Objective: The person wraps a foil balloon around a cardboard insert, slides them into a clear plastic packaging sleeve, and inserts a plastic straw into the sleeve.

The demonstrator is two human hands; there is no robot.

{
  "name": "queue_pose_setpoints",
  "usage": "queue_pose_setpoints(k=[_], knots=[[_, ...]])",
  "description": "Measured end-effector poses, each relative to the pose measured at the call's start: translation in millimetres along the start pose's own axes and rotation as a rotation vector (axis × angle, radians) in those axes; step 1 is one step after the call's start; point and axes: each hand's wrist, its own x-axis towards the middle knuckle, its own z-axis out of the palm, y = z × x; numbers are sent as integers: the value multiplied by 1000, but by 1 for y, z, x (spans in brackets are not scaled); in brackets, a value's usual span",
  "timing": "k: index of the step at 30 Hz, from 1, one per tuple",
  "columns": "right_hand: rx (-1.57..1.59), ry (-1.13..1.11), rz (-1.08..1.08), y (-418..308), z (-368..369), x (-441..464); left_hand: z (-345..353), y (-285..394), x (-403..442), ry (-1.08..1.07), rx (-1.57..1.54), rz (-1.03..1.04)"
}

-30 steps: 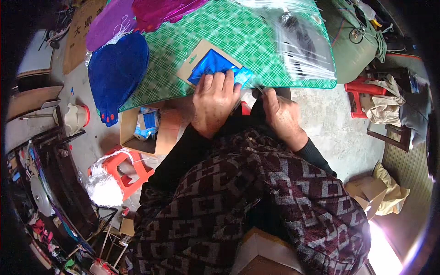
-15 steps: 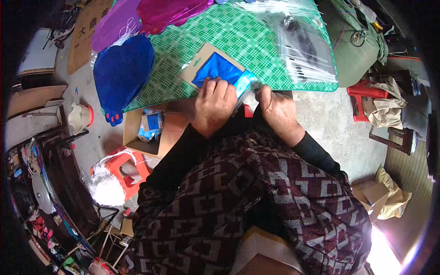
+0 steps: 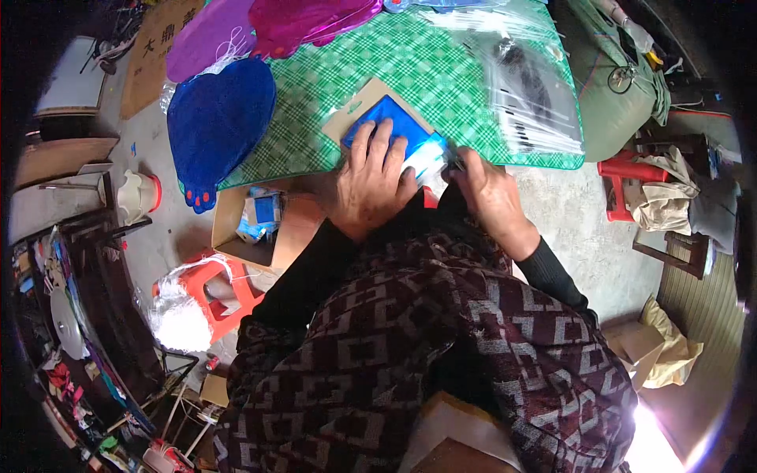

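Note:
A tan card (image 3: 344, 118) with a slot lies at the table's near edge, a folded shiny blue foil piece (image 3: 400, 117) on top of it. My left hand (image 3: 372, 183) rests on the foil with its fingers apart, pressing it to the card. Shiny light-blue film sticks out to the right of the foil. Beside that film my right hand (image 3: 490, 193) is closed, thumb and fingers pinched at the table edge. Something dark and small shows at its fingertips, too blurred to make out.
On the green checked table (image 3: 315, 94) lie blue (image 3: 221, 118), purple (image 3: 206, 39) and magenta foil shapes (image 3: 303, 24), and clear plastic bags (image 3: 532, 94). Below stand an open carton (image 3: 229, 217) and a red stool (image 3: 240, 296). Another red stool (image 3: 623, 185) is at right.
My left hand's fingers have spread and reach farther over the blue foil. My right hand has shifted slightly, staying at the film's right side. The whole view has moved a little.

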Motion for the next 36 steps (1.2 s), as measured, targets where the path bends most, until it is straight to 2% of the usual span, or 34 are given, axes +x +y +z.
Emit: queue_pose_setpoints(k=[3, 9, 13, 19, 24, 28, 36], knots=[[166, -51, 38, 6, -2, -10, 2, -6, -3, -86, -152, -58], [214, -164, 130, 6, -9, -3, -18, -9, 15, -97, -119, -94], [281, -86, 61, 13, -1, 0, -8, -26, 14, -168, -219, -94], [298, -95, 4, 7, -12, 12, -6, -34, 17, -130, -239, -35], [128, -162, -70, 9, -12, 29, -7, -39, 18, -182, -241, -28], [205, -149, -163, 15, -5, 39, -7, -40, 19, -203, -249, -22], [294, -36, -185, 27, 7, 50, -7, -44, 19, -218, -253, -11]])
